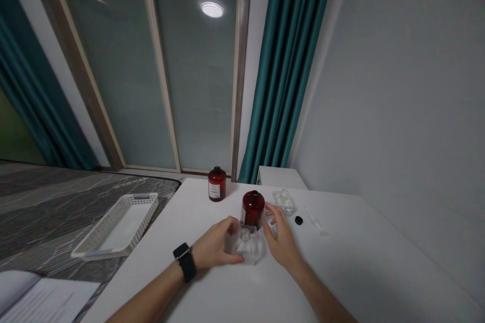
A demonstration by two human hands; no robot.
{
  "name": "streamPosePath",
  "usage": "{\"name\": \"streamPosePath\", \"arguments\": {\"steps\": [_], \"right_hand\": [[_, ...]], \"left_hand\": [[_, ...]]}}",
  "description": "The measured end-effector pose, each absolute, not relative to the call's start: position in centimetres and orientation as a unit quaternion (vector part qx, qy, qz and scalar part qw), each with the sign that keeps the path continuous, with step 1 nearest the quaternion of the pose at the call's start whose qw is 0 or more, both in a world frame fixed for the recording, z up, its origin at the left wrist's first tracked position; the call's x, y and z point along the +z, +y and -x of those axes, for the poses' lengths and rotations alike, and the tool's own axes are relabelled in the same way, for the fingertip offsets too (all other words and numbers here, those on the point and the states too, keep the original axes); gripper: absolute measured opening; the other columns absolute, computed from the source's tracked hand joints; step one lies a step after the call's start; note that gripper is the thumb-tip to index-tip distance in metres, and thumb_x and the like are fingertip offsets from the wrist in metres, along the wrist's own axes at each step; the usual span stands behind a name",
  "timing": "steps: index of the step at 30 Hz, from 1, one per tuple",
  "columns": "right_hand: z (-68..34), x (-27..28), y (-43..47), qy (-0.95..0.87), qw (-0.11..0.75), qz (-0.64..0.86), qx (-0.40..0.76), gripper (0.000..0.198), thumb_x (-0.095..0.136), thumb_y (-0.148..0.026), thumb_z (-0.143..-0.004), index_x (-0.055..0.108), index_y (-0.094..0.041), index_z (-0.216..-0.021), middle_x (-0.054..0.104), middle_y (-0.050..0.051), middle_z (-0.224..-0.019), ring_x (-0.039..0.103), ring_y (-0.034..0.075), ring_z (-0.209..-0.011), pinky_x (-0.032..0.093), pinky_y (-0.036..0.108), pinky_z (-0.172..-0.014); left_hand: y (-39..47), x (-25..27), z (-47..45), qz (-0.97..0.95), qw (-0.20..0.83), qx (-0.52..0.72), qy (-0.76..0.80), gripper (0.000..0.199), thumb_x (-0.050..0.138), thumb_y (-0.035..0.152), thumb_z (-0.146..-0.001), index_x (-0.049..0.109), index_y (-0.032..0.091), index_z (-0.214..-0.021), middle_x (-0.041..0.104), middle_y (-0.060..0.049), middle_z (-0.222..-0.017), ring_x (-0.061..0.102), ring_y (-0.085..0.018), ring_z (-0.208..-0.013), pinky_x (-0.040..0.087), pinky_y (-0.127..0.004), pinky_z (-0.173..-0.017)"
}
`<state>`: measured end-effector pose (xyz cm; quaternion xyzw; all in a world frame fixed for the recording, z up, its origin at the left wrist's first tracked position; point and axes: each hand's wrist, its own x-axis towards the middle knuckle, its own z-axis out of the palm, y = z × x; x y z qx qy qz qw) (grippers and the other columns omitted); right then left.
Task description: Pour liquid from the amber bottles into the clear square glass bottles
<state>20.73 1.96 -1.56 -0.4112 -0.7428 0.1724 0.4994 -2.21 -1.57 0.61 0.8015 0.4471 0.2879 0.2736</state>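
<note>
My left hand (217,245), with a black watch on its wrist, grips the left side of a clear, boxy container (248,246) low over the white table. Just behind that container stands a dark red bottle (253,207) with its neck uncapped. My right hand (279,234) is at the bottle's right side, its fingers apart and holding nothing; whether a fingertip touches the bottle I cannot tell. A small black cap (298,220) lies to the right of this hand. Farther back is a second red bottle (217,185) with a black cap and a white label.
Behind my right hand lies another clear plastic piece (284,201), with a thin clear item (317,223) at its right. On the dark patterned surface at left are a white basket (85,248) and an open book (49,300). A white cabinet (282,176) stands beyond the table (212,298).
</note>
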Motion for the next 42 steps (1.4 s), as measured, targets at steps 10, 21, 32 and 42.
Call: {"name": "streamPosePath", "arguments": {"steps": [10,21,32,42], "right_hand": [[-27.1,-2.1,2.7,-0.759,0.467,0.445,0.088,0.034,0.046,-0.019,-0.091,0.055,-0.023,-0.124,0.059,0.011,-0.116,0.060,0.025,-0.105,0.052,0.042,-0.088],[-37.8,-6.3,6.5,-0.668,0.435,0.602,-0.047,0.022,0.050,-0.034,-0.081,0.060,-0.019,-0.093,0.067,0.013,-0.091,0.060,0.031,-0.090,0.047,0.048,-0.083],[-36.6,-6.8,6.8,-0.668,0.359,0.650,-0.038,0.016,0.062,-0.031,-0.078,0.059,-0.022,-0.091,0.065,0.006,-0.086,0.060,0.027,-0.086,0.043,0.036,-0.076],[-36.4,-5.5,6.7,-0.625,0.437,0.647,0.005,0.020,0.053,-0.037,-0.080,0.056,-0.020,-0.091,0.066,0.008,-0.080,0.063,0.028,-0.079,0.048,0.039,-0.072]], "left_hand": [[-2.8,-0.7,-0.4,-0.792,0.307,0.285,0.444,0.080,0.087,0.034,-0.063,0.045,0.019,-0.130,0.059,-0.012,-0.120,0.058,-0.030,-0.106,0.048,-0.043,-0.093],[-2.3,0.8,3.0,-0.834,0.187,0.322,0.408,0.028,0.055,0.027,-0.089,0.058,0.022,-0.117,0.063,-0.008,-0.104,0.062,-0.023,-0.091,0.052,-0.035,-0.082],[-1.9,0.8,3.1,-0.830,0.154,0.319,0.430,0.022,0.050,0.031,-0.093,0.065,0.021,-0.105,0.069,-0.007,-0.094,0.065,-0.021,-0.082,0.053,-0.030,-0.075],[-2.0,1.1,2.7,-0.842,0.140,0.311,0.417,0.019,0.048,0.027,-0.094,0.064,0.022,-0.102,0.069,-0.006,-0.090,0.066,-0.020,-0.079,0.052,-0.028,-0.072]]}}
